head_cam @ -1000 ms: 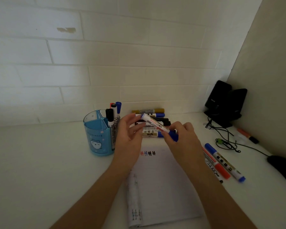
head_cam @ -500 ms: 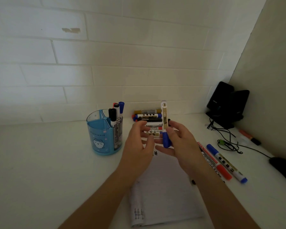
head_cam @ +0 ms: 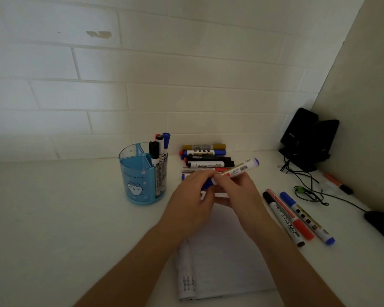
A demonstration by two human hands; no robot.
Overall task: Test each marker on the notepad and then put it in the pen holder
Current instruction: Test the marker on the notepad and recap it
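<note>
Blue marker [head_cam: 235, 172] held above the top of the notepad [head_cam: 226, 262], tilted, far end up to the right. Light, stiff plastic, smooth barrel — probably best held at mid-barrel, cap end pinched separately. Left hand [head_cam: 193, 202] closed around the blue cap end, right hand [head_cam: 237, 191] pinching the white barrel just beside it, both forearms angled in from below. Looks like uncapping before the test. Pen holder [head_cam: 142, 173] stands left on the surface [head_cam: 53, 218], three markers already inside — more lie behind and to the right.
</note>
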